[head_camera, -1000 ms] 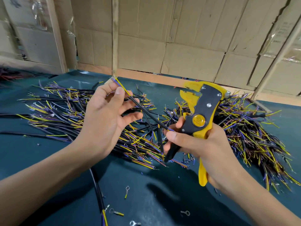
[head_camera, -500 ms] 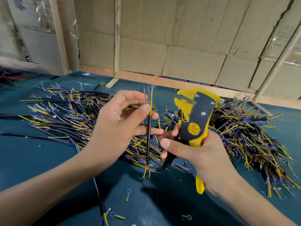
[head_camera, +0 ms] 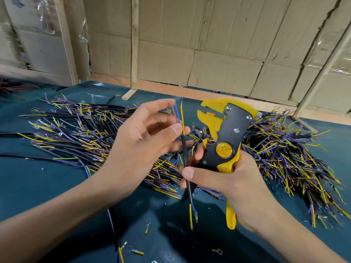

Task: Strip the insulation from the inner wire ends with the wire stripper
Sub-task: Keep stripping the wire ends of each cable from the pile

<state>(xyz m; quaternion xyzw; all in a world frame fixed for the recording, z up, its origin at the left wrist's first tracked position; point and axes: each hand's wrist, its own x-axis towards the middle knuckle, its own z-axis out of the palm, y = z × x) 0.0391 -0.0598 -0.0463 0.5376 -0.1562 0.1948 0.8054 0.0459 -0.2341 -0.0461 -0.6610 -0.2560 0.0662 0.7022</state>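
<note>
Only the head view here, looking down over a teal surface (head_camera: 47,186) that's buried in cut cable pieces, one pile on the left (head_camera: 76,137) and another on the right (head_camera: 284,158), with a few loose ring terminals (head_camera: 217,251) near the front edge. The cable (head_camera: 185,156) being worked on stands roughly upright between the two hands, black jacket in the middle and thin yellow and purple inner wires (head_camera: 180,116) poking out of both ends. The left hand (head_camera: 144,141) has its grip pinched on the upper part, thumb pressing right where the jacket ends and the inner wires fan out. The right hand (head_camera: 224,179) is wrapped around the handles of the yellow and black wire stripper (head_camera: 224,137), and its thumb and fingertips also pinch the lower jacket, so that grip is clamped on both. The stripper's jaws stand apart, just beside the upper wire ends but not on them yet. My guess on handling: this stuff is light and floppy, the jacket a bit stiffer than the skinny inner wires, which will bend away from the tool if held too far back. I'd hold close under the exposed ends so each one feeds straight into the jaws.
</note>
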